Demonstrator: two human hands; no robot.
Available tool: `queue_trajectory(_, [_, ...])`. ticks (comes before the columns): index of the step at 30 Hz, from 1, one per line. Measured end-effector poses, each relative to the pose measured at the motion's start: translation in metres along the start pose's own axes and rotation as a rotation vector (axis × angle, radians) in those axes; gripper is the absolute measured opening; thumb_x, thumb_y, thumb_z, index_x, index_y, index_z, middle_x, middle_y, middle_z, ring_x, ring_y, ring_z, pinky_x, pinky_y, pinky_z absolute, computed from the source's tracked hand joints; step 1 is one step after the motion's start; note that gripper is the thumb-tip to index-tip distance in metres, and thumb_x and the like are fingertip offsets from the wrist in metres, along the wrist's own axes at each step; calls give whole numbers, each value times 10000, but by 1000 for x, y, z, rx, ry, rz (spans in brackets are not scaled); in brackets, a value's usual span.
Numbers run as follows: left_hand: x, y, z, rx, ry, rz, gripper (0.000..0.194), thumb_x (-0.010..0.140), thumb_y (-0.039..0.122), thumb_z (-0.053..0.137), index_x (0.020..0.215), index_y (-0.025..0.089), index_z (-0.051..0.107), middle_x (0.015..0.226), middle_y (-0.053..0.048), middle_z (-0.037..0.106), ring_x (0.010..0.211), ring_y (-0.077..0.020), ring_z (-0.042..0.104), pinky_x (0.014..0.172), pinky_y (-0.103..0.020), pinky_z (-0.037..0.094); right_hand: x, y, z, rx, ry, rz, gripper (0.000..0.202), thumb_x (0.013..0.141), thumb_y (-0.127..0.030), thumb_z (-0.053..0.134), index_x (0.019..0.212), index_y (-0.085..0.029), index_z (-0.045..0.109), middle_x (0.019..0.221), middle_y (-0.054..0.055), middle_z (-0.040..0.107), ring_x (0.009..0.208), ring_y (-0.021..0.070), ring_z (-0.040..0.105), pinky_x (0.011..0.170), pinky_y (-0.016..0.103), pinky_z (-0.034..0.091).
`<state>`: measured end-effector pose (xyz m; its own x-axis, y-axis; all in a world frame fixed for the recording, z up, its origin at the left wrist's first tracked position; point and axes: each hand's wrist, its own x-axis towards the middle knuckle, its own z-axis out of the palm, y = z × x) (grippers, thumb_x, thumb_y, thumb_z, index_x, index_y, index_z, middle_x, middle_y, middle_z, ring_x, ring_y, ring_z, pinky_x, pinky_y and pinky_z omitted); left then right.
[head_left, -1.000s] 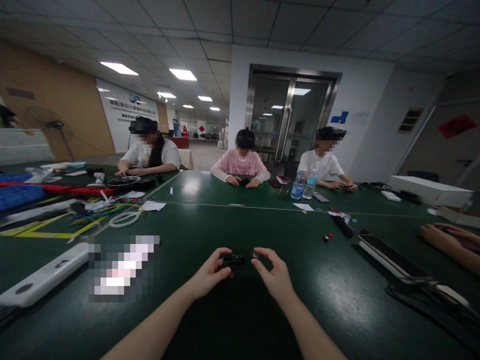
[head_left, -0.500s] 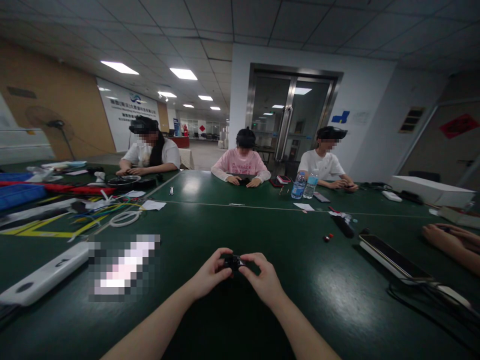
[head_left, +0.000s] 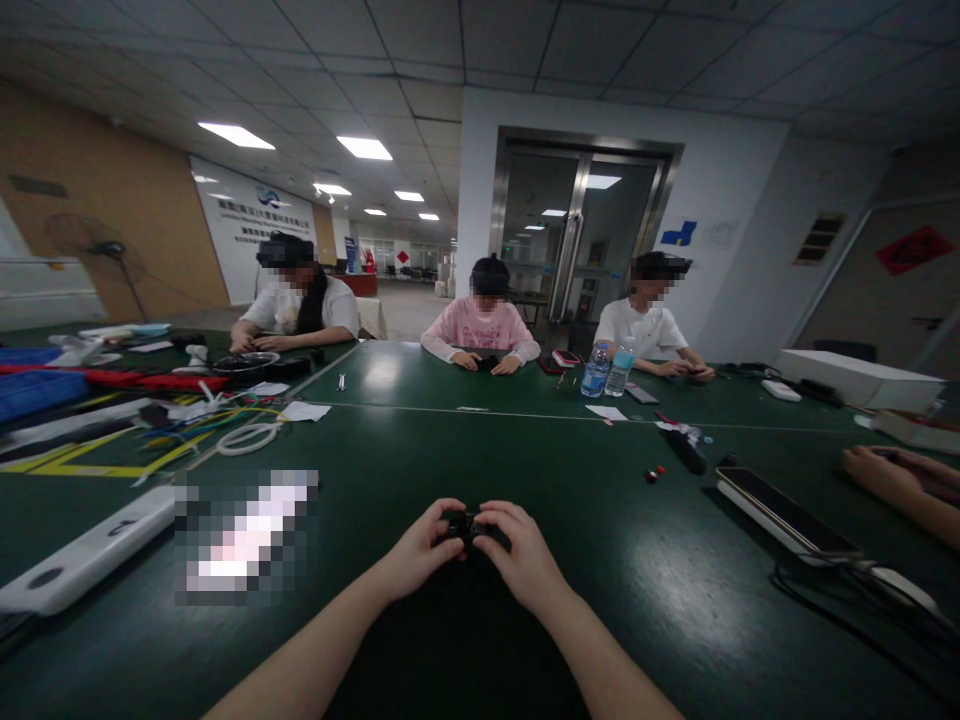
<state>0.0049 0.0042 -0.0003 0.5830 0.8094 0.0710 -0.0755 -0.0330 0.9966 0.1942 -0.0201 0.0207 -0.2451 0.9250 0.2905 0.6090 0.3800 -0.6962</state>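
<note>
Between my two hands is a small black object (head_left: 466, 526), held over the green table (head_left: 405, 460); it is too dark and small to name. My left hand (head_left: 422, 546) pinches its left side between thumb and fingers. On the opposite side, my right hand (head_left: 519, 548) has thumb and fingertips closed on it. The fingers cover much of the object's outline.
A white power strip (head_left: 90, 545) and a blurred-out bright rectangle (head_left: 251, 535) lie to the left. On the right are a phone-like slab (head_left: 784, 510) with cables, small red pieces (head_left: 652, 475) and another person's hands (head_left: 889, 475). Water bottles (head_left: 596, 370) stand farther back.
The fingers of my right hand have shifted slightly left and up over the black object, closer to my left fingers. My left hand stays nearly still.
</note>
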Motion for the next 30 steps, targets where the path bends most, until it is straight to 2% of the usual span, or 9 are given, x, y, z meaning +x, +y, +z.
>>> queue_trajectory(3, [0, 0, 1, 0, 18, 0, 382, 778, 195, 556, 1105, 219, 360, 929, -20, 584, 801, -144, 571, 774, -343, 424, 1, 2, 0, -13, 21, -12, 194, 780, -268, 564, 967, -262, 614, 1120, 23, 571, 1100, 199, 487, 956, 368, 360])
queue_trajectory(10, [1, -3, 1, 16, 19, -18, 372, 770, 220, 570, 1090, 216, 381, 923, -28, 577, 756, -140, 568, 734, -336, 429, 1, 2, 4, 21, -96, 34, 215, 746, -242, 606, 954, -290, 627, 1090, -2, 582, 1072, 194, 507, 936, 368, 375])
queue_trajectory(20, [0, -2, 0, 5, 13, -10, 386, 787, 222, 554, 1120, 222, 360, 965, -38, 582, 808, -152, 572, 769, -351, 431, 0, 3, 9, 151, -64, 87, 210, 732, -250, 615, 940, -258, 637, 1093, 11, 573, 1062, 197, 521, 923, 356, 400])
queue_trajectory(26, [-1, 0, -1, 1, 15, 10, 389, 792, 251, 560, 1121, 222, 354, 972, -39, 590, 822, -155, 574, 779, -351, 424, -2, 1, 3, 206, -59, 20, 238, 790, -259, 554, 1022, -275, 607, 1075, 17, 586, 1036, 182, 538, 913, 356, 423])
queue_trajectory(30, [-2, 3, 1, 1, 15, -2, 402, 775, 265, 582, 1107, 222, 360, 954, -31, 595, 813, -153, 574, 779, -352, 415, -1, 4, 5, 219, -45, 23, 208, 803, -271, 538, 987, -278, 635, 1075, 19, 579, 1021, 177, 546, 898, 345, 431])
